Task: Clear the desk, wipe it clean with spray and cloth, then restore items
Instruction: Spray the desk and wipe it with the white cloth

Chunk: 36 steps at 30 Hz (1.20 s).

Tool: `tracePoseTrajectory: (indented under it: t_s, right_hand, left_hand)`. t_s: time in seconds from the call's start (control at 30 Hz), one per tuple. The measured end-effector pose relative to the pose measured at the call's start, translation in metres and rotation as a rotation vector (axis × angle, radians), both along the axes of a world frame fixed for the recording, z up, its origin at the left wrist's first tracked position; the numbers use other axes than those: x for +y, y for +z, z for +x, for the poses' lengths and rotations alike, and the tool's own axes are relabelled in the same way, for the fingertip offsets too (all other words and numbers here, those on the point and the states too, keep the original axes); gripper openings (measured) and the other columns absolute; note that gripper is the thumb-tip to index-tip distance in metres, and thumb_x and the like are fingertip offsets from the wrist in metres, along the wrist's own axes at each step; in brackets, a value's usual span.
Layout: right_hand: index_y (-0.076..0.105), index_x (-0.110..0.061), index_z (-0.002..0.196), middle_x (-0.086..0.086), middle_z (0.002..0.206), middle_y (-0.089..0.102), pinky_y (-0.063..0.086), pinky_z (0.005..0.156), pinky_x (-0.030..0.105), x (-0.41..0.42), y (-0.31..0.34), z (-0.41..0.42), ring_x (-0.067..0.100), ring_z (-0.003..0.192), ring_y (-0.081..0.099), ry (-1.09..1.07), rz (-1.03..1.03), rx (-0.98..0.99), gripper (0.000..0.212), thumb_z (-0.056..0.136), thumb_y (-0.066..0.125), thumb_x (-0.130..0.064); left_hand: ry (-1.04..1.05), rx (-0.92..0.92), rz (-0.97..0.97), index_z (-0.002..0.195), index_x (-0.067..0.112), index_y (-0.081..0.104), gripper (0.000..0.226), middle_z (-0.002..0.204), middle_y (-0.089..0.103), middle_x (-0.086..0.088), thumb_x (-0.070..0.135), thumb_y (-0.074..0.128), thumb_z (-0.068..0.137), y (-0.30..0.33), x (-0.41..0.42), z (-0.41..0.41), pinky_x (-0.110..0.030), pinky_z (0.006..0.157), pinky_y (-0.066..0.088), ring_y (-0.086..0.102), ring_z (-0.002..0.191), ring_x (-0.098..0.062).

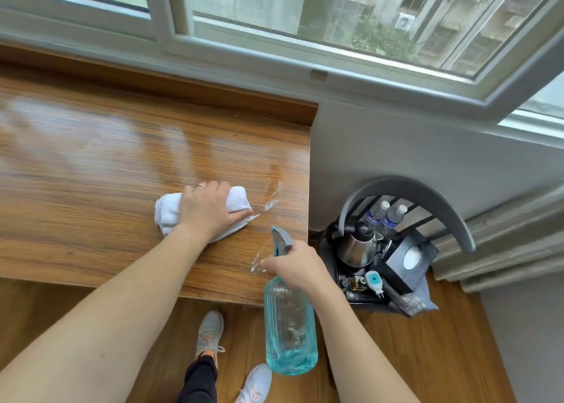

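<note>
Though folded, cloth (201, 210) under left hand (207, 207)

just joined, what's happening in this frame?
A person is wiping a wooden desk. The left hand presses a white cloth flat on the desk near its right edge, next to some white spray streaks. The right hand grips a blue spray bottle by its neck, held off the desk's front corner. The cleared items, a kettle, two water bottles and a tissue box, sit on a chair to the right.
</note>
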State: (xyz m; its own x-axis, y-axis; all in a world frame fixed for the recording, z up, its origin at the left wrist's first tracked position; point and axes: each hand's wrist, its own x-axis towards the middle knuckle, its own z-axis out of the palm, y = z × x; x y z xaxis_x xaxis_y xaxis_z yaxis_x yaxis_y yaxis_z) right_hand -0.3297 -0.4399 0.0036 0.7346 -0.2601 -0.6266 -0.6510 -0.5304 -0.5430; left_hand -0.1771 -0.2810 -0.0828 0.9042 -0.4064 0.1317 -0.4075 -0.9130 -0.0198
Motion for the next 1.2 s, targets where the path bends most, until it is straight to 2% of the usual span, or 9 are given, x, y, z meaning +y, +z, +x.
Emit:
tracePoseTrajectory:
  t_s: [0.1, 0.23, 0.4, 0.7, 0.8, 0.97, 1.1, 1.2]
  right_hand:
    - [0.060, -0.020, 0.091, -0.002, 0.087, 0.064, 0.048, 0.060, 0.029, -0.001, -0.003, 0.004, 0.015, 0.071, 0.059, -0.063, -0.002, 0.008, 0.021, 0.083, 0.072, -0.036]
    - [0.063, -0.021, 0.091, -0.001, 0.090, 0.069, 0.055, 0.073, 0.036, -0.005, -0.002, 0.011, 0.018, 0.078, 0.066, -0.078, 0.016, -0.005, 0.022, 0.079, 0.070, -0.037]
    - [0.062, -0.020, 0.086, -0.003, 0.083, 0.066, 0.049, 0.063, 0.031, -0.016, -0.002, 0.027, 0.016, 0.070, 0.061, -0.085, 0.006, -0.018, 0.017, 0.081, 0.069, -0.035]
    - [0.057, -0.023, 0.082, -0.005, 0.080, 0.062, 0.041, 0.061, 0.029, -0.029, -0.004, 0.062, 0.015, 0.069, 0.056, -0.116, 0.033, -0.011, 0.018, 0.083, 0.068, -0.037]
    - [0.058, -0.025, 0.086, -0.004, 0.087, 0.064, 0.041, 0.062, 0.029, -0.031, -0.008, 0.065, 0.016, 0.074, 0.058, -0.131, 0.028, -0.005, 0.020, 0.083, 0.068, -0.042]
    - [0.054, -0.027, 0.079, -0.010, 0.076, 0.058, 0.037, 0.056, 0.025, -0.034, -0.009, 0.063, 0.009, 0.063, 0.053, -0.154, 0.069, -0.016, 0.022, 0.086, 0.070, -0.041]
    - [0.055, -0.024, 0.082, -0.006, 0.077, 0.059, 0.040, 0.058, 0.027, -0.035, -0.010, 0.060, 0.013, 0.064, 0.054, -0.191, 0.063, -0.023, 0.023, 0.084, 0.070, -0.041]
    - [0.054, -0.023, 0.079, -0.006, 0.073, 0.057, 0.040, 0.057, 0.027, -0.036, -0.009, 0.057, 0.012, 0.060, 0.052, -0.217, 0.073, -0.038, 0.023, 0.085, 0.070, -0.039]
  left_hand:
    - [-0.009, -0.017, -0.024, 0.098, 0.017, 0.057, 0.084, 0.097, 0.066, -0.004, 0.091, 0.028, 0.070, -0.002, 0.000, 0.000, -0.039, 0.074, 0.037, 0.063, 0.089, -0.027]
    - [-0.048, -0.049, -0.078, 0.089, 0.016, 0.057, 0.085, 0.085, 0.065, -0.005, 0.091, 0.024, 0.067, -0.006, -0.001, 0.000, -0.038, 0.068, 0.036, 0.063, 0.075, -0.027]
    - [-0.138, -0.096, -0.112, 0.081, 0.014, 0.059, 0.077, 0.073, 0.062, -0.005, 0.086, 0.035, 0.067, -0.013, -0.016, -0.002, -0.037, 0.062, 0.038, 0.059, 0.059, -0.026]
    - [-0.243, -0.132, -0.090, 0.083, 0.015, 0.058, 0.078, 0.077, 0.063, -0.005, 0.088, 0.033, 0.070, -0.013, -0.055, 0.047, -0.035, 0.062, 0.035, 0.059, 0.061, -0.026]
    - [-0.263, -0.112, -0.051, 0.088, 0.016, 0.058, 0.080, 0.082, 0.065, -0.006, 0.088, 0.028, 0.070, -0.010, -0.071, 0.070, -0.036, 0.065, 0.037, 0.062, 0.068, -0.027]
    - [-0.261, -0.043, -0.021, 0.097, 0.017, 0.055, 0.078, 0.097, 0.067, -0.006, 0.088, 0.038, 0.072, -0.007, -0.096, 0.102, -0.038, 0.071, 0.038, 0.065, 0.087, -0.029]
    - [-0.256, -0.025, -0.025, 0.101, 0.017, 0.055, 0.078, 0.101, 0.067, -0.006, 0.088, 0.040, 0.072, -0.003, -0.095, 0.102, -0.039, 0.073, 0.037, 0.064, 0.092, -0.029]
    - [-0.264, -0.048, -0.020, 0.101, 0.017, 0.057, 0.079, 0.097, 0.068, -0.006, 0.088, 0.038, 0.071, -0.001, -0.087, 0.088, -0.038, 0.074, 0.037, 0.064, 0.087, -0.028]
